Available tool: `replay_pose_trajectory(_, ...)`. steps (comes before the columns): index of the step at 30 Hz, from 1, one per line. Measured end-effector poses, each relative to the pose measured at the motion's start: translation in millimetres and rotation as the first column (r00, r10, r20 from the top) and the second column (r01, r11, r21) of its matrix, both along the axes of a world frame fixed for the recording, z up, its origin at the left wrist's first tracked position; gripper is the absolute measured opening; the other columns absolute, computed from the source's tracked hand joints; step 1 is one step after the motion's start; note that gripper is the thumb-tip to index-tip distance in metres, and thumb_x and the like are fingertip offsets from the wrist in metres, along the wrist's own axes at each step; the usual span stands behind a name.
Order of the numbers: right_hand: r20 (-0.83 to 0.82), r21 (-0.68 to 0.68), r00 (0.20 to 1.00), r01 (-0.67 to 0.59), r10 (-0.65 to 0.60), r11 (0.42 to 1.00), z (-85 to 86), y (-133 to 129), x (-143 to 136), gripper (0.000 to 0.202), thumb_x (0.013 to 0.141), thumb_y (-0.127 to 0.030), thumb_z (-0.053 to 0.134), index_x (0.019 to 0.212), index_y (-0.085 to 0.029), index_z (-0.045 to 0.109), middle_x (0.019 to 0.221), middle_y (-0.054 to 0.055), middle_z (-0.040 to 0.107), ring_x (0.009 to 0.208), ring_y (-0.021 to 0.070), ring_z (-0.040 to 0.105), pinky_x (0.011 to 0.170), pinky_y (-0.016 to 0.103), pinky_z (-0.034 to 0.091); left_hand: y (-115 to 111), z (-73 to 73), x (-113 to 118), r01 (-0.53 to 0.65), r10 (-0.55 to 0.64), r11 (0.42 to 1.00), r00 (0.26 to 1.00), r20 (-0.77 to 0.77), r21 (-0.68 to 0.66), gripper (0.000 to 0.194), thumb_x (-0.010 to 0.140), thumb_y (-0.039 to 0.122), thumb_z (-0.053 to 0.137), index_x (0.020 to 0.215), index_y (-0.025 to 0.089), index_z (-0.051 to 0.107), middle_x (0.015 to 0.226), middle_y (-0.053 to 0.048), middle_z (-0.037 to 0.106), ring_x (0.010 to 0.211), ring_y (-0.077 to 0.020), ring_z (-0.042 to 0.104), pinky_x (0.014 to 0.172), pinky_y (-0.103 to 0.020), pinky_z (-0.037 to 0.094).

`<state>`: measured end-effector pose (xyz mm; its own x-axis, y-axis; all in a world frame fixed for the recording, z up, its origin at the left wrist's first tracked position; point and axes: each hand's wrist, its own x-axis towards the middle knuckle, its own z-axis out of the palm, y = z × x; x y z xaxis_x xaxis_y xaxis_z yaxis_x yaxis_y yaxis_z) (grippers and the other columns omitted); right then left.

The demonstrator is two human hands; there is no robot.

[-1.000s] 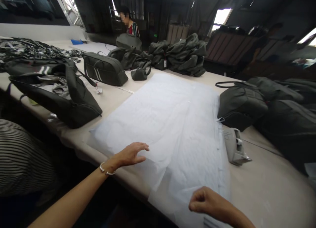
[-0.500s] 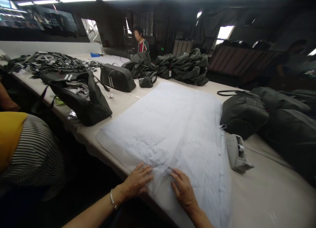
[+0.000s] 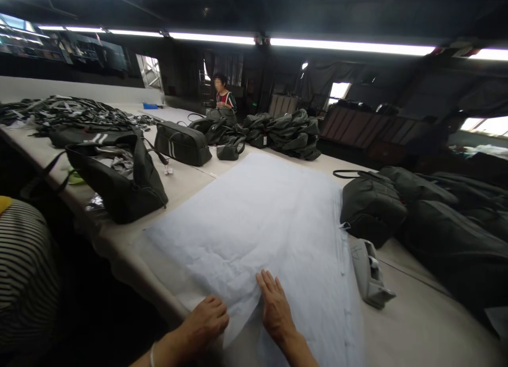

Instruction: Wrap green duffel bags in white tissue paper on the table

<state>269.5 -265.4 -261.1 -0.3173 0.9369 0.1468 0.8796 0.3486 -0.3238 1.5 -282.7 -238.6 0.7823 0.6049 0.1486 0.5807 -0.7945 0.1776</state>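
A stack of thin white sheets point(image 3: 254, 213), wrinkled toward its near end, is spread over the table. My left hand point(image 3: 207, 320) is closed at the near edge of the top sheet, its fingers curled round that edge. Its fingertips are hidden from view. To the right of it, my right hand point(image 3: 277, 306) lies on the sheet with its fingers stretched out. Between the hands, the top sheet's corner is lifted and folded a little.
A grey tape dispenser point(image 3: 370, 274) stands right of the sheets. Dark bags point(image 3: 373, 205) are piled at the right, and an open dark bag point(image 3: 119, 181) stands at the left. Straps point(image 3: 75, 113) lie heaped at the far left. One person point(image 3: 225, 98) is behind the table, another point(image 3: 24, 271) at left.
My left hand has moved down and left and closed on the sheet's edge. My right hand has shifted slightly left and flattened. The view has tilted up.
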Motion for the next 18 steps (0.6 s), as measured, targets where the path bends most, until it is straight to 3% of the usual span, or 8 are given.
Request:
replay_pose_trajectory(4,-0.106,0.119,0.991,0.092,-0.08,0.989,-7.4,4.6,11.9,0.083,0.069,0.007,0.03,0.145,-0.022,0.044,0.146,0.003,0.05,0.139,0.0197,0.041,0.116,0.047,0.036,1.2,9.2,-3.8,0.042,-0.056,0.988,0.995,0.087,0.146,0.014,0.086,0.016,0.065,0.077,0.019,0.054,0.082,-0.002,0.059,0.076,-0.0183,0.051,0.078,-0.034,0.039)
replay_pose_trajectory(7,-0.121,0.161,0.989,0.101,-0.082,0.982,-2.4,11.2,16.0,0.08,0.07,0.007,0.029,0.142,-0.021,0.048,0.143,0.003,0.054,0.137,0.0188,0.044,0.116,0.049,0.036,1.6,1.1,-0.7,0.087,-0.111,0.977,0.987,0.115,0.195,0.013,0.088,0.019,0.065,0.078,0.019,0.057,0.083,-0.002,0.058,0.082,-0.0185,0.052,0.088,-0.036,0.04)
replay_pose_trajectory(13,-0.092,0.139,0.995,0.041,-0.028,0.989,9.6,18.3,11.6,0.068,0.079,0.002,0.036,0.138,-0.026,0.052,0.141,0.001,0.056,0.136,0.0196,0.046,0.115,0.049,0.038,-1.6,-41.4,13.0,0.153,-0.161,0.984,0.984,0.079,0.091,0.017,0.095,0.024,0.058,0.079,0.022,0.064,0.089,-0.004,0.064,0.091,-0.0207,0.056,0.094,-0.038,0.041)
replay_pose_trajectory(18,0.003,0.089,1.0,0.0,-0.001,0.996,4.3,15.3,4.7,0.049,0.091,-0.017,0.05,0.138,-0.03,0.051,0.143,0.001,0.054,0.134,0.0232,0.048,0.112,0.049,0.04,-2.2,-80.1,14.3,0.175,-0.174,0.984,0.984,0.035,-0.041,0.018,0.092,0.026,0.063,0.074,0.023,0.065,0.079,-0.003,0.067,0.074,-0.0203,0.062,0.071,-0.034,0.048)
